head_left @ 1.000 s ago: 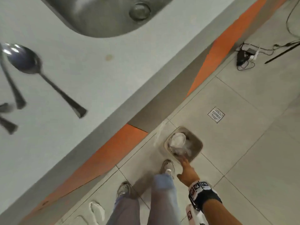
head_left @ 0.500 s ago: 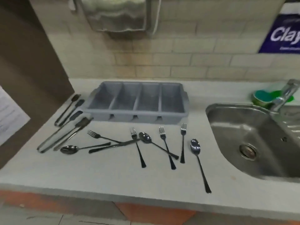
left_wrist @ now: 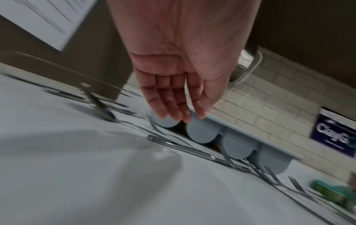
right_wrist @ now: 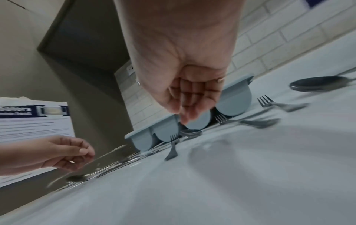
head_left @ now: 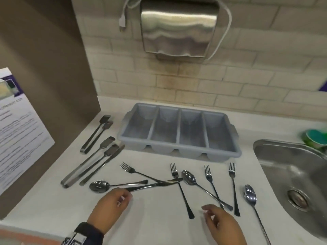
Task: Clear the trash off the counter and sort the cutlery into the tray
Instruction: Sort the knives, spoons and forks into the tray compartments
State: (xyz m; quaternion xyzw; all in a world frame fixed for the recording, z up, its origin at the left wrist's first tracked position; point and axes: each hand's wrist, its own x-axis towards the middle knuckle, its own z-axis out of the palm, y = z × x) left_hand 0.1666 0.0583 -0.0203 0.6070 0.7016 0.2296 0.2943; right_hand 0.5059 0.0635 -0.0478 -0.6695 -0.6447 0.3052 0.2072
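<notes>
A grey four-compartment tray [head_left: 177,146] stands empty at the back of the counter. In front of it lie several forks, a knife [head_left: 155,185], a left spoon [head_left: 99,186], a middle spoon [head_left: 189,177] and a right spoon [head_left: 249,194]. My left hand [head_left: 123,197] hovers just short of the knife's handle end, fingers relaxed and holding nothing. My right hand [head_left: 209,213] hovers near the fork handles, loosely curled and empty. Both wrist views show bare palms above the counter, with the tray [left_wrist: 237,146] [right_wrist: 167,130] beyond the fingers.
Large tongs [head_left: 88,167], small tongs [head_left: 95,135] and a second knife [head_left: 104,164] lie at the left. A steel sink [head_left: 292,174] with a green sponge [head_left: 315,138] is at the right. A brown panel with a paper notice [head_left: 17,124] bounds the left.
A second ago I looked down at a floor bin with my right hand over it. The view rose to the counter, and both hands have now come in over its front.
</notes>
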